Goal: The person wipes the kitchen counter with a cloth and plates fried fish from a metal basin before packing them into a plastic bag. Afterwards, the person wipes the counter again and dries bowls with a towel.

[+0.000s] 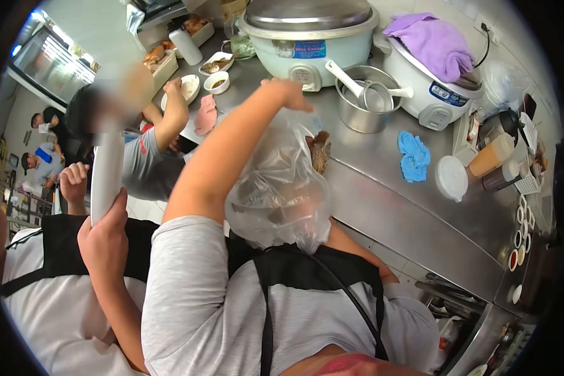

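My left arm reaches up and across. My left hand [288, 95] is at the top edge of a clear plastic bag [279, 182], its fingers bent down over the plastic and slightly blurred. The bag is puffed out in front of my black apron [294, 272], with a gathered end near my chest. Behind the bag my right hand is mostly hidden; only pinkish skin shows faintly through the plastic, so its grip cannot be made out. A browned piece of food [319, 152] shows at the bag's right edge.
On the steel counter [382, 200] are a rice cooker [310, 56], a pot with strainers [366, 113], a second cooker [442, 94] under a purple towel [432, 44], a blue cloth [413, 156] and a white lid [451, 178]. A co-worker at left holds a long white object [108, 169].
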Tool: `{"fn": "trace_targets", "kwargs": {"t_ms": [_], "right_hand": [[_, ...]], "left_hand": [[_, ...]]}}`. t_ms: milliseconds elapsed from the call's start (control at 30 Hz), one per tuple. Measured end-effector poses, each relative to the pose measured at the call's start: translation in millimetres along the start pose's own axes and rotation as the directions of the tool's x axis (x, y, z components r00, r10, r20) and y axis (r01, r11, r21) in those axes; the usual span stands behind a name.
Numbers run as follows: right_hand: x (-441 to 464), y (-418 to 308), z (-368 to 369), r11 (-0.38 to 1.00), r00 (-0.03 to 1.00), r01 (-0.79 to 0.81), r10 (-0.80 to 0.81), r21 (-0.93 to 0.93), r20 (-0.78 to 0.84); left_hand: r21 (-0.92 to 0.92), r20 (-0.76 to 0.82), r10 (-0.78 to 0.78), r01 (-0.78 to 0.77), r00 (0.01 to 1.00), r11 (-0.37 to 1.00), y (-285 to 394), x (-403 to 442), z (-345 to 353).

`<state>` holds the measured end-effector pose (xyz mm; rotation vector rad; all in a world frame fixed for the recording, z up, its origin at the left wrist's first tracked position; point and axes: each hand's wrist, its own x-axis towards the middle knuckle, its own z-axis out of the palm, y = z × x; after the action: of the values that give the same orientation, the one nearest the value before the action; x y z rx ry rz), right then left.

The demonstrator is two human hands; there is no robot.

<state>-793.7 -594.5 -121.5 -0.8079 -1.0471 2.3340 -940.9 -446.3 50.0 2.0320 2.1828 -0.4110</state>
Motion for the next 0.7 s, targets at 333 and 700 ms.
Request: {"fn": "trace_targets", "kwargs": {"t_ms": [333, 700], "right_hand": [[-4, -6, -22, 0.999, 0.999, -0.018, 0.016, -0.029, -0.050], [99, 2, -33, 0.982, 0.989, 0.144, -0.140, 0.122, -0.043]], "left_hand": [[-0.170, -0.264, 0.260, -0.310, 0.929, 0.935, 40, 63, 43], [-0.244, -0.600, 0.482, -0.720, 0.639, 0.650, 105, -52, 32]]}}
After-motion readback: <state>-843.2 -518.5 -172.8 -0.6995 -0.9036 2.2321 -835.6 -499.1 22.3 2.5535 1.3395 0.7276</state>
